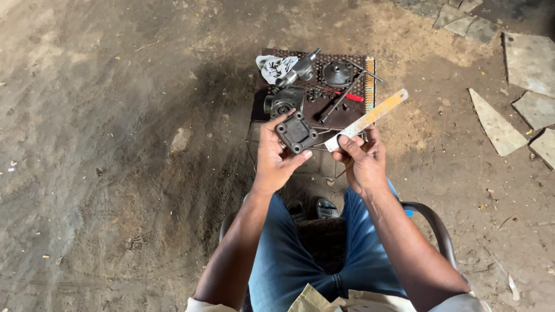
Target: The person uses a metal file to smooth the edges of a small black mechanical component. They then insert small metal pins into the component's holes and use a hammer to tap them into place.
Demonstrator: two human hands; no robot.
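Dusty ground surrounds my small desk (347, 112) as my left hand (274, 156) clamps a square metal cover (296, 132), my right hand (361, 159) just beside it gripping a flat file (367, 119) angled up-right.

Dark grey, grimy square plate (296, 132) with four corner lugs, near the middle. Pale yellow-orange flat strip (370, 118), whitish at the near end, to its right. Dark maroon tabletop (347, 115) farther off, dotted with a fine perforated pattern, with a striped multicoloured edge on the right. White rag (275, 66) with dark smudges at far left. Red-handled tool (344, 94) among dull grey metal parts (283, 101). Blue denim jeans (277, 254) nearest. Brown, dusty earth floor (104, 144), grey stone slabs (529, 60) far right.
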